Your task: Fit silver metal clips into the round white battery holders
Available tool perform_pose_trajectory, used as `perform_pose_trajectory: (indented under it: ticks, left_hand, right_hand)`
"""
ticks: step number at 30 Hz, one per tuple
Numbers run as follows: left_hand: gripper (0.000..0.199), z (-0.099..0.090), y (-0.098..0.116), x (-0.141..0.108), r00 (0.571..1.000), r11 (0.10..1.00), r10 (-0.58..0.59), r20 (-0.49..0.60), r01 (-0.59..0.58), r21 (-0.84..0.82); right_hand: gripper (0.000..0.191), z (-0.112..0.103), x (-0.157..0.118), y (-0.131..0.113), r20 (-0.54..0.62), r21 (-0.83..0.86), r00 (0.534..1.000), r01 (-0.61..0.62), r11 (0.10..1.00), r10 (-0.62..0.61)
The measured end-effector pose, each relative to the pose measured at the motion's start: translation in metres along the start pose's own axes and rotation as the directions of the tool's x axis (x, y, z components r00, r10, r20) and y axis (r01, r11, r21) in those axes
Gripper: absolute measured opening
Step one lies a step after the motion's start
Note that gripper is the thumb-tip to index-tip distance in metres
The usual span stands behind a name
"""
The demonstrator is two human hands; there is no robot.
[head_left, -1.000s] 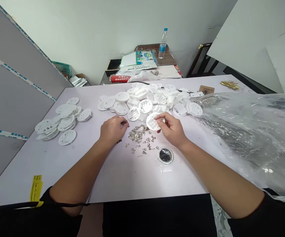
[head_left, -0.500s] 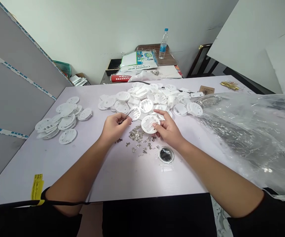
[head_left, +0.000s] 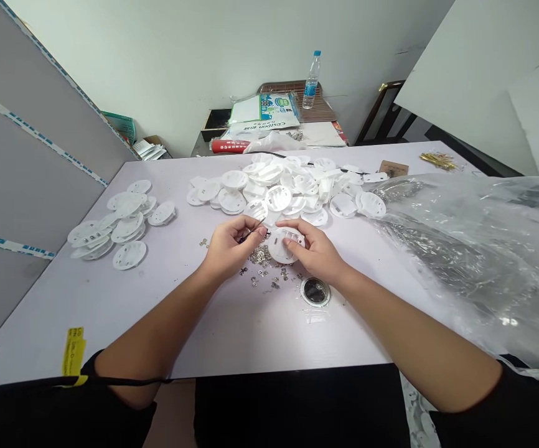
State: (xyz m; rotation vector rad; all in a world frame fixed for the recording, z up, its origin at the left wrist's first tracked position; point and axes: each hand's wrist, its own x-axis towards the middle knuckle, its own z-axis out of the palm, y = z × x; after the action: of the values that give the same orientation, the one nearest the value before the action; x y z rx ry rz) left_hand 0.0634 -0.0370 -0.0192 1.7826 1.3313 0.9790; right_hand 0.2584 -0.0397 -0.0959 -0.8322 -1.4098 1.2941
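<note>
My right hand (head_left: pixel 314 249) grips a round white plastic disc (head_left: pixel 279 251) by its right side, thumb on its face. Close to the disc's left edge, my left hand (head_left: pixel 232 246) pinches a thin dark tool (head_left: pixel 254 230) whose tip points up and right. Small metal pieces (head_left: pixel 261 256) lie in a loose heap below and between the hands. A round dark-centred object with a pale rim (head_left: pixel 315 292) rests on the table near my right wrist. Beyond the hands spreads a large pile of white discs (head_left: pixel 267 177).
Another group of white discs (head_left: pixel 127 218) lies at the left of the table (head_left: pixel 232 336). Clear plastic bags (head_left: pixel 475 249) cover the right side. Gold-coloured pieces (head_left: pixel 437 161) are at the back right. A water bottle (head_left: pixel 311 81) stands behind. A black cable (head_left: pixel 40 381) crosses the front left.
My left hand has moved right with the tool, closer to the disc. The disc in my right hand has turned and shifted slightly down.
</note>
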Motion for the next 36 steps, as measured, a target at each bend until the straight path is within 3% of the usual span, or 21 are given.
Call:
perform_pose_trajectory:
  ticks: [5,12,26,36]
  left_hand:
    - [0.024,0.004,0.001,-0.004,0.997,0.993,0.075,0.027,-0.077,0.084]
    - [0.017,0.006,0.002,-0.004,0.997,0.959,0.078,-0.003,-0.074,0.273]
    - [0.016,0.011,0.003,-0.005,0.998,0.931,0.066,-0.013,-0.057,0.361]
    - [0.016,0.012,-0.001,-0.004,1.0,0.941,0.017,0.021,-0.023,0.336]
  right_hand:
    - [0.037,0.001,-0.001,0.0,-0.018,-0.019,0.999,-0.034,0.999,0.034]
    - [0.025,0.002,-0.004,0.003,-0.008,0.009,0.999,-0.04,0.999,0.04]
    - [0.022,0.003,-0.003,-0.003,-0.008,-0.202,0.988,0.15,0.968,-0.155]
    - [0.022,0.003,-0.003,-0.003,-0.001,-0.273,0.981,0.186,0.944,-0.193]
